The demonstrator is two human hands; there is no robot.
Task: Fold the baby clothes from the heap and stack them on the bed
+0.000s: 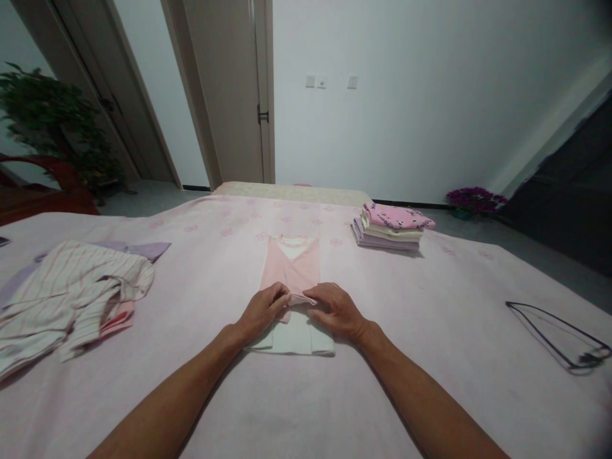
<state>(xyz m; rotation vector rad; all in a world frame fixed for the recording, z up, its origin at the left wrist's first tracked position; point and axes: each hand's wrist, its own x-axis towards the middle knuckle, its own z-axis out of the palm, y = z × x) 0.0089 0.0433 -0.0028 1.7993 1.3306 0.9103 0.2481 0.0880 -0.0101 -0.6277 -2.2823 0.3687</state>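
Observation:
A small pink and white garment [291,264], with a V-shaped neckline at its far end, lies in front of me on a pink patterned cloth. Its near part is white, with the sides turned inward. My left hand [266,304] pinches the near edge of the pink layer between thumb and fingers. On the other side, my right hand [337,309] has its thumb under the same edge and its fingers over it. That pink edge is lifted slightly between both hands. My fingers hide part of the garment's middle.
Folded clothes [392,228] are stacked at the back right, a pink printed one on top. Loose striped clothing [71,293] lies in a heap at the left. A black clothes hanger [549,338] rests at the right on the pink cloth [421,357].

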